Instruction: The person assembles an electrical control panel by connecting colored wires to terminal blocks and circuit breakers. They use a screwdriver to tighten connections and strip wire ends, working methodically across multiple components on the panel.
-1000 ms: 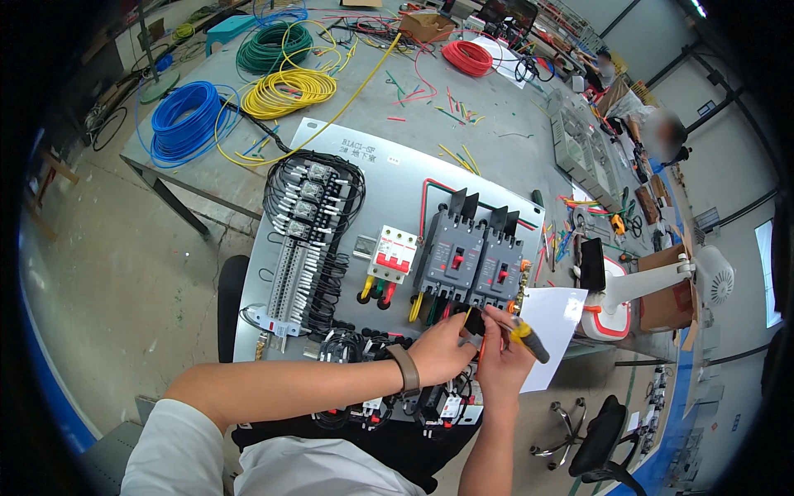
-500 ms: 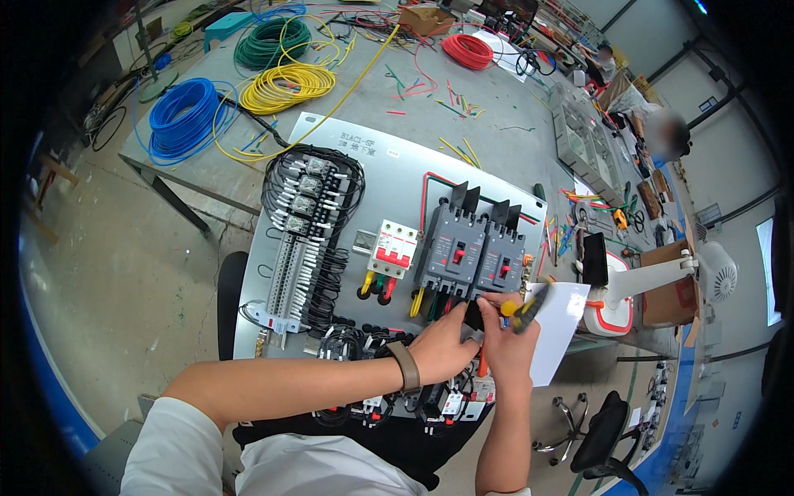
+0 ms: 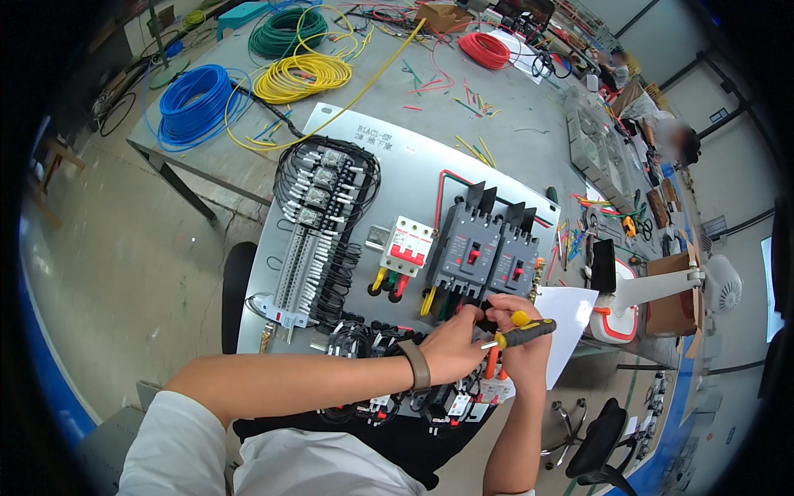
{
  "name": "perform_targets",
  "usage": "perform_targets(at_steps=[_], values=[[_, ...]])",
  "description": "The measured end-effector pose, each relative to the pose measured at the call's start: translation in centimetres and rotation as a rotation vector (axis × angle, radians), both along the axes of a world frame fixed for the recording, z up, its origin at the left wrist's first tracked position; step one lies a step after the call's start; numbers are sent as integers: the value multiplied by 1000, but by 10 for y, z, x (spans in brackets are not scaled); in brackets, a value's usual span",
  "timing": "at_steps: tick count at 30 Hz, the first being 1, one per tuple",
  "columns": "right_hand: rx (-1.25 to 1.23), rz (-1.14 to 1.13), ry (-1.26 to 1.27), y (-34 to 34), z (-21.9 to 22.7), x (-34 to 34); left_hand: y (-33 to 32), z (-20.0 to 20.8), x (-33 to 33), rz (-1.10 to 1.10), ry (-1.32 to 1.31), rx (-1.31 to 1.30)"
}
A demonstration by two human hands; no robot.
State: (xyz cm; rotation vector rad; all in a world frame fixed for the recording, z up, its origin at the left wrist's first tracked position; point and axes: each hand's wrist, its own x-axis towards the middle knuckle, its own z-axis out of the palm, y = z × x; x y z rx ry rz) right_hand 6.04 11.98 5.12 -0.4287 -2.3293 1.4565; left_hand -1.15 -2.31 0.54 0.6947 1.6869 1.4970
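Note:
A steel mounting plate [image 3: 397,178] lies tilted before me with electrical parts on it. At the lower terminals of two dark grey circuit breakers [image 3: 468,252], my left hand [image 3: 453,341] is closed, fingertips together; what they pinch is hidden. Right beside it, my right hand [image 3: 523,351] holds a screwdriver [image 3: 529,332] with a grey and yellow handle, its shaft angled toward my left hand. The fingertips of my right hand also reach the terminals. An orange-red wire end [image 3: 492,361] shows below the hands. Left of the breakers sits a white miniature breaker [image 3: 407,246] with red levers.
Relays [image 3: 318,197] and a terminal strip [image 3: 289,277] with black wiring line the plate's left side. Blue [image 3: 194,107], yellow [image 3: 302,78] and green [image 3: 285,33] wire coils lie on the table's far left. A white sheet [image 3: 571,322] and a white fan [image 3: 653,288] stand right.
The screwdriver in my right hand has swung from pointing up, blurred, to lying more level. My view has shifted slightly, so the plate sits a little further right. Both hands stay at the terminals.

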Motion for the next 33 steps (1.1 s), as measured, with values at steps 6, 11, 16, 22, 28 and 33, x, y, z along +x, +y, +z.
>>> perform_targets(at_steps=[6, 11, 16, 22, 28, 33], values=[[144, -174, 65, -3, -13, -5, 3, -8, 3, -4, 35, -16], [132, -183, 20, 8, -19, -7, 5, -11, 5, 28, 78, 10], [182, 69, -42, 10, 18, -6, -2, 5, 0, -34, 82, -20], [195, -1, -44, 12, -1, 2, 2, -3, 3, -36, 107, -17], [342, -270, -55, 0, -14, -14, 0, 7, -2, -81, 47, -73], [182, -23, 27, -2, 17, -12, 1, 2, -1, -59, 67, -18]])
